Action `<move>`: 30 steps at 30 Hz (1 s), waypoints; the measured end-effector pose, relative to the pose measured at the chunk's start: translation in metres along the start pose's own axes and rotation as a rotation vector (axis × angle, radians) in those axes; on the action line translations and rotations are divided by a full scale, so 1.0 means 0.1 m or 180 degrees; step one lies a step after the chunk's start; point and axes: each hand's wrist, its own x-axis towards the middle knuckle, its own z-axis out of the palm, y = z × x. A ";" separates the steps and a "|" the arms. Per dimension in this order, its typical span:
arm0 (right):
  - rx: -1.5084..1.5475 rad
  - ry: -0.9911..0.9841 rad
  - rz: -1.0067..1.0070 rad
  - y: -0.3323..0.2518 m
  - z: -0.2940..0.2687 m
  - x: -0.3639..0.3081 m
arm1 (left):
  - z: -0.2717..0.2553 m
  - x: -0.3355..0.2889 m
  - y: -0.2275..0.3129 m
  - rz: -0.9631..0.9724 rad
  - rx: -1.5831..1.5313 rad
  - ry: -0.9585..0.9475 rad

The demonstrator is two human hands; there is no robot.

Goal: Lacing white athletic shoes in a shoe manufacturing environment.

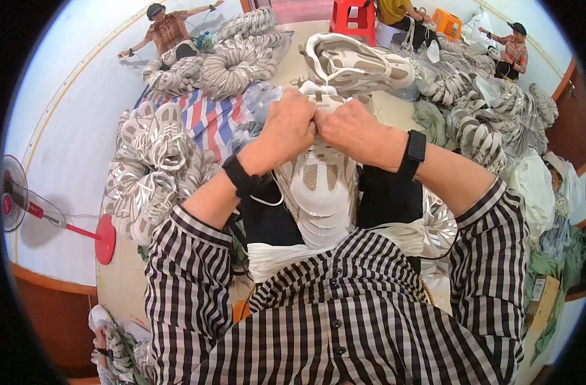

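A stack of white and beige shoe uppers [320,189] lies lengthwise on my lap, nested toe over toe. My left hand [286,122] and my right hand [357,131] meet at the top of the stack, knuckles up and fingers curled in. Both seem to grip the upper at its tongue and lace area; the fingertips and any lace between them are hidden. A bundle of white shoelaces [277,258] lies across my lap, with another part of it [402,237] to the right. Just beyond my hands rests a larger sneaker upper [360,64].
Coiled piles of uppers lie at the left [155,154], far left [232,67] and right [475,138]. A red-based fan [105,239] stands at the left wall. Red [354,19] and orange stools [447,24] stand ahead. Several other people [177,29] sit around the room.
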 end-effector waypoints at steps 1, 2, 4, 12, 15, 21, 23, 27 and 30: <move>-0.0050 0.0006 -0.0055 0.01 -0.02 -0.01 | -0.02 0.01 0.00 0.0066 -0.0014 0.0019; -0.0105 0.0014 -0.0108 0.02 -0.04 -0.02 | -0.04 0.03 0.01 0.0135 -0.0027 0.0042; 0.0009 0.0062 -0.0109 0.03 -0.03 -0.06 | -0.03 0.02 0.01 0.0044 -0.0115 -0.0053; 0.0224 0.0403 0.0827 0.51 -0.38 -0.78 | -0.12 0.06 -0.04 -0.0293 -0.0442 -0.0469; 0.0692 0.0002 0.1573 0.47 -0.42 -0.89 | -0.10 0.08 -0.02 -0.0123 -0.0581 -0.0367; 0.1248 0.1063 0.1188 0.03 -0.06 -0.36 | -0.09 0.05 -0.07 -0.0158 -0.0345 -0.0511; 0.0842 0.0373 0.1167 0.00 0.10 -0.19 | -0.11 0.07 -0.12 0.0158 -0.0352 -0.0510; 0.0781 0.0685 0.0941 -0.06 0.21 -0.07 | -0.15 0.06 -0.08 0.0228 -0.0537 -0.0521; 0.0184 0.0895 0.0619 -0.14 0.18 -0.14 | -0.20 0.12 0.00 0.0089 -0.0557 -0.0913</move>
